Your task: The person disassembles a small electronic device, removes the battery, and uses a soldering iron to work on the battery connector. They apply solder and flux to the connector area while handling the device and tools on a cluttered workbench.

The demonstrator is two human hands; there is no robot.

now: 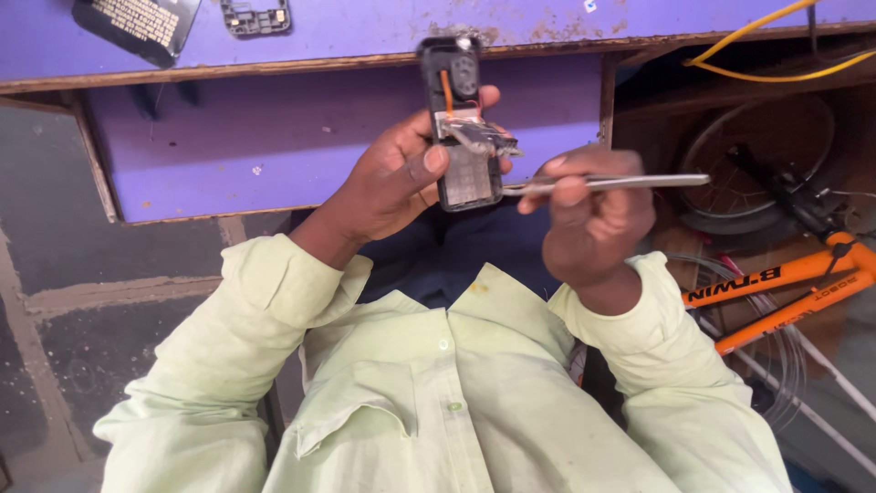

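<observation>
Head view. A purple-painted wooden worktop [365, 27], scuffed and chipped along its near edge, stands over a grey concrete floor [55, 274]. In front of that edge, above the lap, the left hand [392, 183] grasps an opened black mobile phone [461, 128] upright, its orange ribbon and metal shield exposed. The right hand [593, 215] pinches slim steel tweezers [607, 183], tips touching the phone. An orange-framed bicycle [785, 283] leans at right.

front: purple bench edge [301, 64] close ahead, blocks fwd reach
right: orange bicycle [776, 292] + wheel [757, 164] crowd that side
left: bare floor [55, 228], open
top: keypad part [137, 23] on bench
</observation>
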